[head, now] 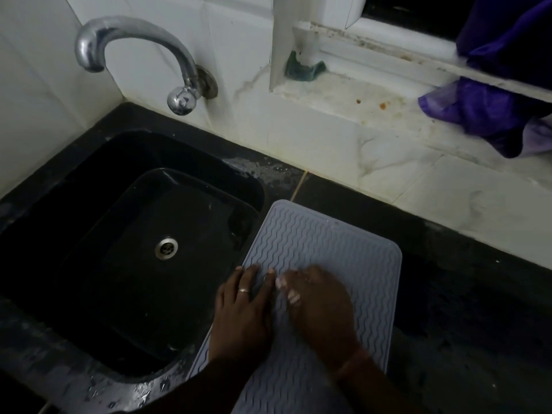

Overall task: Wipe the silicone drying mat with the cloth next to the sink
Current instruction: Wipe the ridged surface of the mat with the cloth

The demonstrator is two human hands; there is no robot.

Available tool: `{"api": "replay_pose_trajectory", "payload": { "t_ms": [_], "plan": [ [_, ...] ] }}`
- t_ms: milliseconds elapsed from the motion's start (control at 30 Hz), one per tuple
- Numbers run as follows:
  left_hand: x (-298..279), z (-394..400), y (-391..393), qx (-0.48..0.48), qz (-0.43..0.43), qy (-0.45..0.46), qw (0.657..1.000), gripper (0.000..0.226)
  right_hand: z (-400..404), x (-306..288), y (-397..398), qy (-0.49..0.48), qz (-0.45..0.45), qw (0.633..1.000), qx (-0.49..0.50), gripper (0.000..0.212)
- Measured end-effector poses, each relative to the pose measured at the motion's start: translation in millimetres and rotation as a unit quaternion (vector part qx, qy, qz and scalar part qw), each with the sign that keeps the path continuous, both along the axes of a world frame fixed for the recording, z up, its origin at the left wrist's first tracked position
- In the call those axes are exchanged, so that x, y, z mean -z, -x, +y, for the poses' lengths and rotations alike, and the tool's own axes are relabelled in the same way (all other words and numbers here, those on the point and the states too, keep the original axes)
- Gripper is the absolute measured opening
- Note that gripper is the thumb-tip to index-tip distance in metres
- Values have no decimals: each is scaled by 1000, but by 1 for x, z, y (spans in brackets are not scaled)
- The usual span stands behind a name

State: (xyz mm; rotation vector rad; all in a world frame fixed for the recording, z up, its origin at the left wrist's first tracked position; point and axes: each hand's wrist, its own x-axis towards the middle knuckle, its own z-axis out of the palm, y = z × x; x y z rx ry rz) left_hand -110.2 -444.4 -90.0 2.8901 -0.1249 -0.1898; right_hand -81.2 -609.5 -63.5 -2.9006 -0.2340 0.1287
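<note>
A grey silicone drying mat (322,243) with wavy ridges lies on the dark counter just right of the black sink (89,222). My left hand (242,312), wearing a ring, rests flat on the mat's left edge with fingers straight. My right hand (319,306) lies on the mat's middle with its fingers curled under, and nothing can be seen in it. A purple cloth (484,112) is bunched on the white window ledge at the far right, well away from both hands.
A chrome tap (134,52) juts from the tiled wall over the sink. A small green scrap (304,70) sits at the window frame's base. Water drops lie on the counter (466,294) behind and in front of the sink.
</note>
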Motion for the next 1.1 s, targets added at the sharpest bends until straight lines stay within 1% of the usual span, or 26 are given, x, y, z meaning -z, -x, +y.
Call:
{"api": "replay_pose_trajectory", "payload": {
  "t_ms": [100,267,367,400,467,533,567,633,700,767,867,1033,1100],
  "plan": [
    [-3,-3,-3,-1,2,-5,1000,61,-20,-2,-41,2,-30,998,52,33],
    [-2,-2,2,5,14,-6,1000,65,-30,-2,-103,54,-61,989,127,24],
    [-3,-2,1,3,20,-6,1000,67,-22,-3,-114,42,-47,984,165,29],
    [-3,-1,1,3,21,-7,1000,67,-18,-2,-110,30,-45,984,171,32],
    [-3,1,4,1,19,-5,1000,65,-7,-4,-88,22,-45,985,163,28],
    [-2,2,6,-6,14,-1,1000,63,4,-3,-49,11,-30,992,119,24],
    [-1,3,6,-6,10,-1,1000,63,10,-2,-25,-7,-19,995,97,28],
    [1,3,6,-1,7,1,1000,67,19,-3,25,-48,-1,997,61,38],
    [3,3,5,7,14,-2,1000,75,22,-2,60,-61,5,998,34,36],
    [3,2,5,8,12,-5,1000,75,16,-1,64,-49,-3,999,22,33],
    [0,0,4,-3,11,7,1000,64,-8,-2,25,-8,-7,999,40,30],
    [1,0,5,1,9,15,1000,67,-66,-6,-58,41,-70,989,120,29],
    [1,1,3,1,9,19,1000,67,-80,-10,-76,69,-67,981,169,29]
  ]
}}
